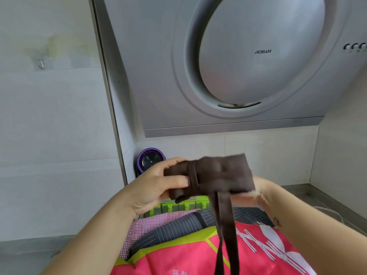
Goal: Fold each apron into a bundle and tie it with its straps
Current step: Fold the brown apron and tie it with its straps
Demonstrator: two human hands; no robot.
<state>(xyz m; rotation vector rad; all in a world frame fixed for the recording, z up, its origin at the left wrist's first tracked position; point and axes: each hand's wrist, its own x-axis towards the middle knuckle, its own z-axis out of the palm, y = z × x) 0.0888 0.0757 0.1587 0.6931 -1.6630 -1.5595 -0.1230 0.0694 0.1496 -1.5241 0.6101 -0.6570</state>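
The person's left hand [158, 185] grips the left end of a rolled brown apron bundle [220, 173], with the thumb pressed flat across the front and the fingers curled over the top. The right hand [260, 192] is at the bundle's right end, below and behind it. It is blurred and mostly hidden by cloth, so I cannot tell whether it grasps or only supports. The bundle is held level in the air in front of the person, above the counter. A strap is wound around it beside the left thumb, and two brown straps [224, 225] hang down from its underside past the bottom of the view.

Behind and above, a silver-grey range hood [158, 86] fills most of the scene, with a large oval panel marked ROBAM. To its left is a pale tiled wall [49, 126]. A grey counter [317, 199] runs along the right.

Below the hands lies a heap of other aprons. Nearest is a bright pink apron [188, 259] with lime-green edging and white markings. Beyond it is a dark grey pinstriped apron [174, 227], and at the left is a pink checked apron [139, 227]. Just past the heap, a lime-green ridged object [178, 206] shows under the bundle.

In the corner behind the left hand stands a round purple-rimmed device [151, 160] with a dark face. A thin white cable [327, 212] lies on the counter. A small clear hook [41, 63] is stuck high on the wall.
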